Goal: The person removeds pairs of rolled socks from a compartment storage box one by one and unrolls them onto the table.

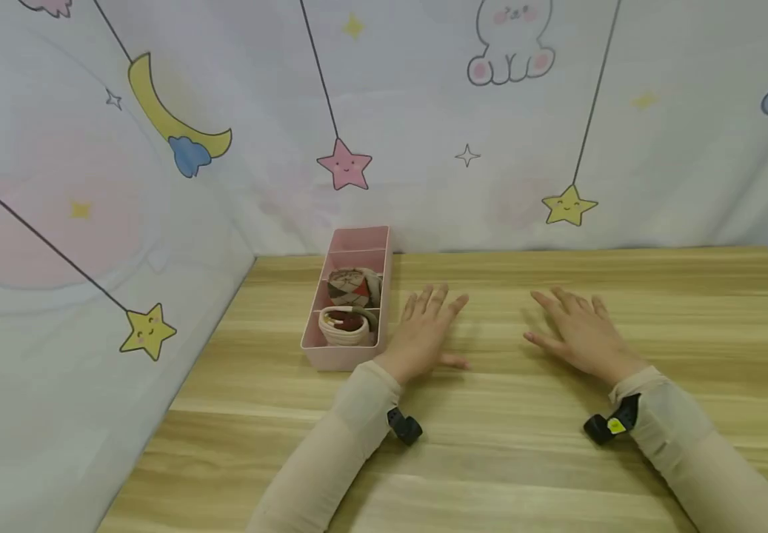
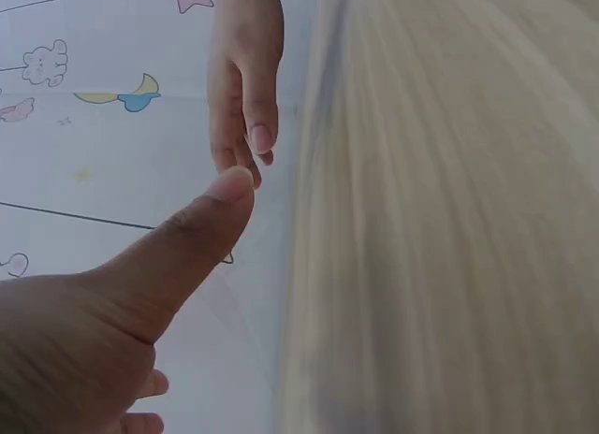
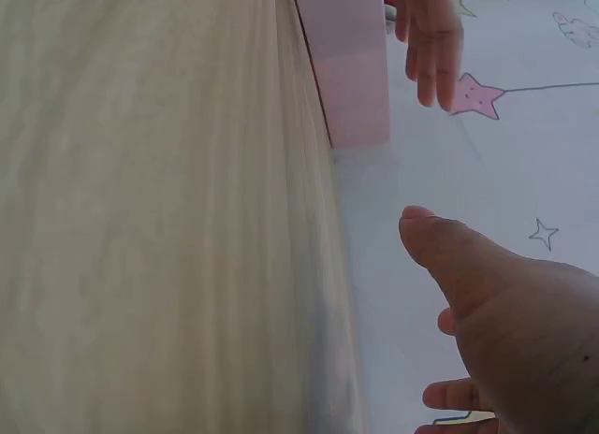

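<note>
Beige sleeves (image 1: 320,466): were nearest my view.
Left hand (image 1: 420,337): I saw it spread.
Right hand (image 1: 583,337): spread too, well apart.
Pink divided box (image 1: 340,360): stood just left of the left hand, holding rolled socks (image 1: 349,287).

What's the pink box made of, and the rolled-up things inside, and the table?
Pink box: probably plastic, with smooth, thin, even walls. Rolled-up things: likely soft knitted fabric, from their folds and diamond pattern. Table: smooth wood or wood-look covering; it shows streaky grain.
</note>
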